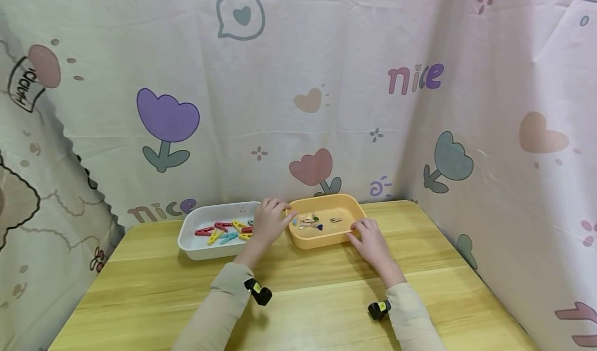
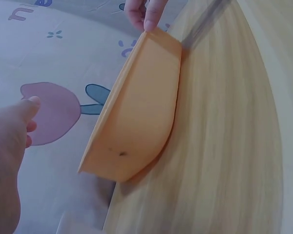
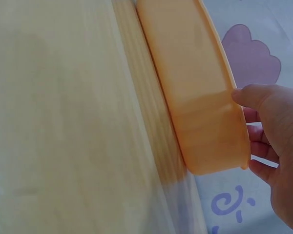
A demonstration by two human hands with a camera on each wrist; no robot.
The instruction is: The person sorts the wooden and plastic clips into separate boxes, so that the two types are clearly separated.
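A shallow yellow tray point(image 1: 322, 239) stands on the table's back part, with several small decorated pieces point(image 1: 309, 221), too small to make out, lying in it. My right hand point(image 1: 370, 241) grips its front right corner; in the right wrist view the thumb point(image 3: 254, 96) touches the near rim and the fingers lie behind it. Just off the tray's left end, my left hand point(image 1: 270, 221) hovers with fingers loosely bent and nothing visible in it. To the left is a white tray point(image 1: 196, 252) with several red, yellow and blue plastic clothespins point(image 1: 228, 237), partly hidden behind the left hand.
Both trays stand on a wood-grain table point(image 1: 308, 309) near its back edge. A printed curtain point(image 1: 261, 107) hangs behind and on both sides. Each wrist carries a small black camera, the left wrist camera point(image 1: 258, 292) and the right wrist camera point(image 1: 379, 309).
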